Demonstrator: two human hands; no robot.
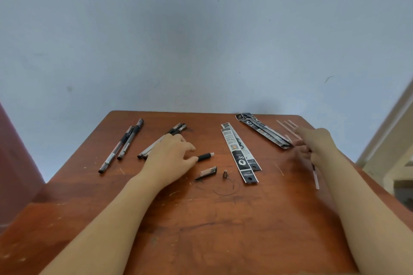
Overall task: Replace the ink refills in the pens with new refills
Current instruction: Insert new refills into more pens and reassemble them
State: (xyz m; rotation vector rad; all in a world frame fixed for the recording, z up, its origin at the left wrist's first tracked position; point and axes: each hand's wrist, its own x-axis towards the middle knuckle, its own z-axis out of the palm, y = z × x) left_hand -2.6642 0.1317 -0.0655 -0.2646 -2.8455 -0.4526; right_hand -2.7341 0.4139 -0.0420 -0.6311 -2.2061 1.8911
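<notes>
– Black-grip barrel [205, 156] lies on the wooden table [223, 230]; your left hand [169, 156] pinches its end, fingers curled. Cap [209, 172] and metal tip [225, 173] lie just beside it
– Right hand?
– Your right hand [312, 144] is blurred near the loose refills [287, 129]. A thin refill [315, 174] runs below it; grip, cannot tell
– Progress?
– One pen apart, looks mid-swap. Two pens [120, 147] far left, a bunch [148, 150] under your left hand, refill packs [237, 152] centre. Most looks left to do
</notes>
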